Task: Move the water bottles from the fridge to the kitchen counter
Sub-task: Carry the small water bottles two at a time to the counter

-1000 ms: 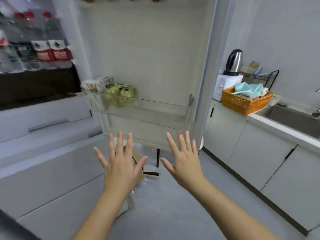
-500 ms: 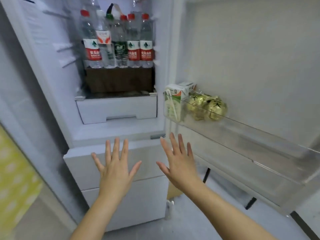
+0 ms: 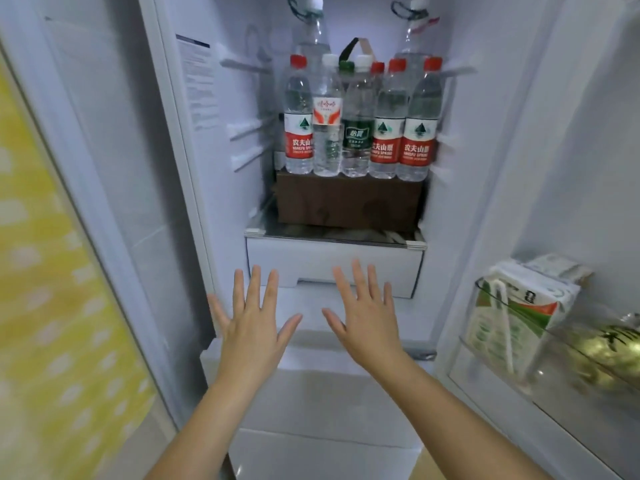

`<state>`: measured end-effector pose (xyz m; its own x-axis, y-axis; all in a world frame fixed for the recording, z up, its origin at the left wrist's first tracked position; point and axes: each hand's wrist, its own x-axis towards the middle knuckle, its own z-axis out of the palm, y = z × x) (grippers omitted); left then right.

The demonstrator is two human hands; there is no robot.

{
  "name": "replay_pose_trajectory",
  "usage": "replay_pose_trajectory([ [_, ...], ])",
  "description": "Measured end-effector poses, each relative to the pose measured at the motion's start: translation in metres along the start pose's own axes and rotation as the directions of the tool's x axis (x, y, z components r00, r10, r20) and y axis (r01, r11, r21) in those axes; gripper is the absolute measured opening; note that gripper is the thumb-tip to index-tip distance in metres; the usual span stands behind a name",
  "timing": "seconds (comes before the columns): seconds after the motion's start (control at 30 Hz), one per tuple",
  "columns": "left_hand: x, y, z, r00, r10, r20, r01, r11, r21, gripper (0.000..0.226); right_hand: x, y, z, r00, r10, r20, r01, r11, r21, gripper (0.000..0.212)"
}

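Fridge [image 3: 221, 140] shifting to centre; water bottles [image 3: 358, 133] standing at 12 o'clock on brown box [image 3: 349, 202]; left hand [image 3: 251, 336], right hand [image 3: 367, 327] hovering, grips splayed, empty.

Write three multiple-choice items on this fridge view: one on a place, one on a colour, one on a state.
1. The front-row water bottles stand:
A) on the brown box
B) in the door shelf
C) on the floor

2. The label of the middle front bottle is:
A) blue
B) dark green
C) yellow

3. The left hand and right hand are:
A) open, holding nothing
B) both gripping bottles
C) gripping a carton

Answers:
1 A: the bottles' bases sit on the box's top.
2 B: its dark green label stands between a white-and-red one and a red one.
3 A: the fingers are straight and spread, below the bottles, touching none.
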<state>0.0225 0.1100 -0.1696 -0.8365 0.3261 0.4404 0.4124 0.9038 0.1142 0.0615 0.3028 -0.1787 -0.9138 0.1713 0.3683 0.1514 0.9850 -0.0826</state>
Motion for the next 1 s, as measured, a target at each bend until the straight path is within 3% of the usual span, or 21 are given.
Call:
replay_pose_trajectory([
  [0.4, 0.186, -0.008, 0.026, 0.983, 0.137, -0.122, -0.148, 0.985, -0.090, 0.079, 0.163, 0.009, -0.010, 0.971, 0.159, -0.177, -0.162, 0.987, -0.007, 0.074],
  [0.53, 0.233, -0.007, 0.023, 0.978, 0.141, -0.153, -0.175, 0.955, -0.238, 0.079, 0.202, 0.016, -0.017, 0.962, 0.168, -0.217, -0.185, 0.981, -0.059, 0.072],
  [0.67, 0.280, 0.000, 0.013, 0.985, 0.047, -0.167, -0.124, 0.867, -0.483, 0.084, 0.215, 0.020, -0.015, 0.963, 0.195, -0.185, -0.214, 0.973, -0.090, 0.072],
  [0.8, 0.320, 0.012, 0.002, 0.997, -0.032, -0.063, -0.022, 0.702, -0.712, 0.088, 0.212, 0.021, -0.016, 0.959, 0.187, -0.214, -0.210, 0.973, -0.092, 0.070],
  [0.9, 0.338, 0.017, 0.000, 0.997, -0.077, 0.031, 0.070, 0.594, -0.802, 0.085, 0.212, 0.023, -0.022, 0.962, 0.180, -0.203, -0.202, 0.975, -0.094, 0.069],
  [1.0, 0.343, 0.013, 0.002, 0.993, -0.103, 0.056, 0.105, 0.562, -0.821, 0.071, 0.212, 0.025, -0.026, 0.968, 0.172, -0.184, -0.190, 0.978, -0.086, 0.069],
])
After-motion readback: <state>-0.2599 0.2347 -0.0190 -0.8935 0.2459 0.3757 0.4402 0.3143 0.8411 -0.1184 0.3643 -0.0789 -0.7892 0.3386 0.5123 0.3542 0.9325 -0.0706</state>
